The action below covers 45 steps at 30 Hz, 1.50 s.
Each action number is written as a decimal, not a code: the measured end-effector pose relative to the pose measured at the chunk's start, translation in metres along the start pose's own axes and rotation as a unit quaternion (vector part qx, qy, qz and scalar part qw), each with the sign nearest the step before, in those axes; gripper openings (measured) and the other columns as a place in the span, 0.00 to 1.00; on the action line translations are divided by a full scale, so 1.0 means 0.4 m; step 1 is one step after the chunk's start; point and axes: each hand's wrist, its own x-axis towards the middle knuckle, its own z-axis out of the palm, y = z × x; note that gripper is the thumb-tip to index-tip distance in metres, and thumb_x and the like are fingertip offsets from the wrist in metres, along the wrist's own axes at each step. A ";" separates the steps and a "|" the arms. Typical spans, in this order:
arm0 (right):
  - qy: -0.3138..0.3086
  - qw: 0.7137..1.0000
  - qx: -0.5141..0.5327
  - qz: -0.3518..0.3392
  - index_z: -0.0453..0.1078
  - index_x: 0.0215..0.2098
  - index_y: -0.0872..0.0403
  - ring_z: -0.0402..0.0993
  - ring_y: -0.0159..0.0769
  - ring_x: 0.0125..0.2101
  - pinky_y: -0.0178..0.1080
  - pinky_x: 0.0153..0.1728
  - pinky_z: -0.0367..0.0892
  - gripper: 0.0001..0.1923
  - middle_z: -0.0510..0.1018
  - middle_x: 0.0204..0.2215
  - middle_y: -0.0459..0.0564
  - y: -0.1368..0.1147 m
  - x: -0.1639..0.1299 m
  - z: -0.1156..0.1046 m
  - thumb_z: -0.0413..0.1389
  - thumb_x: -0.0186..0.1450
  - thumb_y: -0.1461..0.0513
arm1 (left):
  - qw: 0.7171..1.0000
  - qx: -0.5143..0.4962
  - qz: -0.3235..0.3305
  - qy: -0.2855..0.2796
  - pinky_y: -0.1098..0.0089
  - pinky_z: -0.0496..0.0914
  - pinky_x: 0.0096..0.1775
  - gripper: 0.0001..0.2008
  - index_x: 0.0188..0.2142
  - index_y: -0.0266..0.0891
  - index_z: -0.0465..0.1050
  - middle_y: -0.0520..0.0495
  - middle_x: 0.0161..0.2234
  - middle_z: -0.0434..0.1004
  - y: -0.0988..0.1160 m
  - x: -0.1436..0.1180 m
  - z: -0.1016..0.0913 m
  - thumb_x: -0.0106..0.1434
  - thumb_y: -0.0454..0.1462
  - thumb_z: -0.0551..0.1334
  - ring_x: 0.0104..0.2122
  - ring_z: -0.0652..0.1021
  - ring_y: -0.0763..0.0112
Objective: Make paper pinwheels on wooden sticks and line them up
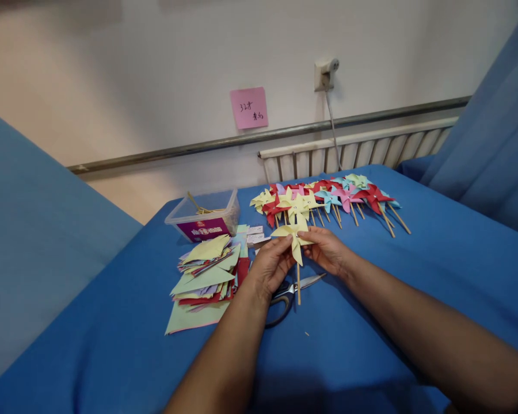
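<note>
Holding a yellow pinwheel (294,237) between them, left hand (271,265) and right hand (327,248) pinch its blades, stick pointing to 6 o'clock above the scissors (290,293).

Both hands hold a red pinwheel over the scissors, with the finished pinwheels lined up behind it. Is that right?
Not quite: the head view shows the pinwheel held by the left hand and right hand is yellow, not red. It is over the scissors, with the finished pinwheels lined up behind it.
</note>
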 end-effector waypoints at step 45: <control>-0.078 0.993 -0.075 0.052 0.75 0.31 0.58 0.70 0.27 0.22 0.29 0.20 0.60 0.11 0.80 0.27 0.51 0.002 -0.009 -0.002 0.66 0.52 0.60 | 0.981 0.112 0.008 0.159 0.76 0.61 0.19 0.12 0.27 0.35 0.71 0.52 0.17 0.70 0.012 0.012 -0.015 0.52 0.41 0.68 0.14 0.66 0.79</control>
